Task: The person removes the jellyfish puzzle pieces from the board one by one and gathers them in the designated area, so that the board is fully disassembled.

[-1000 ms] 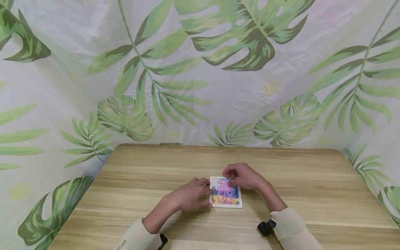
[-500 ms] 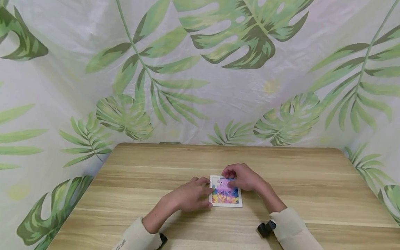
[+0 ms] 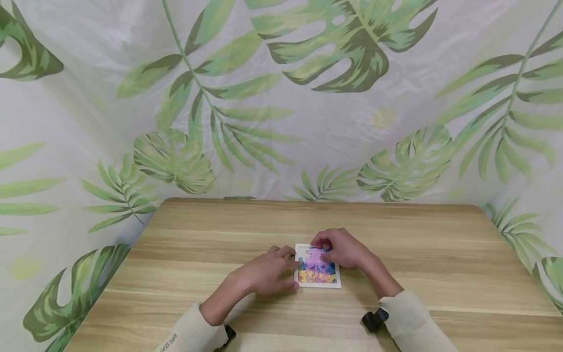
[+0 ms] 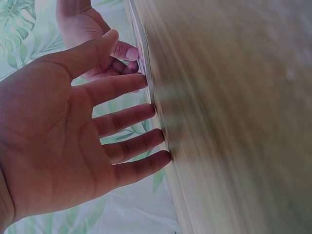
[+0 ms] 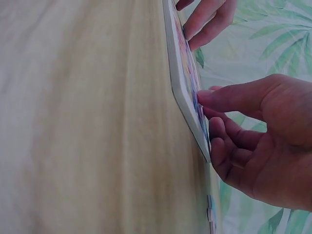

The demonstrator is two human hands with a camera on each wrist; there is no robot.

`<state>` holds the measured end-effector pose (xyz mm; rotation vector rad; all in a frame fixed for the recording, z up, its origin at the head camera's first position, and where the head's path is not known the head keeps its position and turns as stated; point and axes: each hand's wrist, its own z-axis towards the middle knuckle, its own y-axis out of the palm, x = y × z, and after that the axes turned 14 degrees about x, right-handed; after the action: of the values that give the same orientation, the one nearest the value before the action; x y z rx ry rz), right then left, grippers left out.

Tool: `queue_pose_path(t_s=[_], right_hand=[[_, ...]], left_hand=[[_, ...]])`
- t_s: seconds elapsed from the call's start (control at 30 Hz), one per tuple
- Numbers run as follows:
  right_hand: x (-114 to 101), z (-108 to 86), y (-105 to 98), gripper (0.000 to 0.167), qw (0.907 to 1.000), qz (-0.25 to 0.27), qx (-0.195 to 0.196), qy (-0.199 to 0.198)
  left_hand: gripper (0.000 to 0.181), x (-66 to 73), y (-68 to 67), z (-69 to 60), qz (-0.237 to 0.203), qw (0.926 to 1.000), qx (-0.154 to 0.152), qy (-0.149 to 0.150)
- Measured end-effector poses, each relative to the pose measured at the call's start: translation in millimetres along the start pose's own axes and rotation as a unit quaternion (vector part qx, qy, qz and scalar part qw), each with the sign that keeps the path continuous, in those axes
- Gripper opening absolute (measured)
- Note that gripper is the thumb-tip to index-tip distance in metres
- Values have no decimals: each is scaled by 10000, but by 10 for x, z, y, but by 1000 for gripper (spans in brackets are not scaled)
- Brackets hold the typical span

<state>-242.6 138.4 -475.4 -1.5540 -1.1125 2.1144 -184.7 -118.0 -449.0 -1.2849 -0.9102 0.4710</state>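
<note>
One white sheet (image 3: 316,132), printed with green leaves, is hanging beyond the picture board (image 3: 314,274). A wood-grain desk (image 3: 198,264) is spreading out on every side of the board. Reaching in from the board's near side, a cream left sleeve (image 3: 195,325) is lying to its left and a cream right sleeve (image 3: 413,318) to its right. The left hand (image 3: 273,271) is resting along the board's left edge, its grip standing apart with fingers straight and spread. At the board's far right corner, the right hand (image 3: 344,248) is pinching, its grip clamping on the board: the thumb is pressing the picture's face while curled fingers are sitting at the far edge. Between both hands, the white-bordered board is lying on the desk, showing a pink, big-eyed creature above yellow. Nearer than the board and to its right, a small black device (image 3: 375,320) is jutting from the cuff.
</note>
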Motion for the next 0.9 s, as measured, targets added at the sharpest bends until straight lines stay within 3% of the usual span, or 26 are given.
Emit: queue_pose_path(t_s=[0.17,0.57,0.9], right_hand=[[-38,8,14,36,9998,19,-198,-92],[-20,-49,19,35,9995,-220,85,-214],[-35,-36,13,41,9993,-301,77,-230]], left_hand=[[52,3,-20,-4,-29,10000,12,-19],[56,21,-5,11,-56,9999,-70,-80],[56,76,-10,14,12,9998,-169,-39]])
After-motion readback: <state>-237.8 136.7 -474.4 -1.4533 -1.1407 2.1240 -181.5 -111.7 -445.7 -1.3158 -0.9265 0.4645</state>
